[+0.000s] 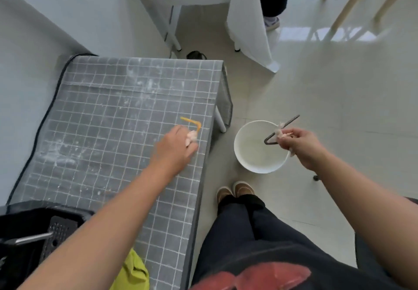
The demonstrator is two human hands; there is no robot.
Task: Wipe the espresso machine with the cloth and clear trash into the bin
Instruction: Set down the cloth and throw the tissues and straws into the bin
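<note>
My right hand hovers over the white round bin on the floor, shut on a bent dark straw and some crumpled pale paper scraps. My left hand rests on the grey gridded table top, closed around a crumpled pale scrap. A bent orange straw lies on the table just beyond its fingers. The black espresso machine with its perforated drip tray sits at the lower left. A yellow-green cloth lies by the table's near edge, partly hidden under my left arm.
The table's right edge runs beside my legs and shoes. The bin stands on the pale tiled floor just right of a white table leg. Another person's leg and shoe stand at the back beside a white cloth-draped table.
</note>
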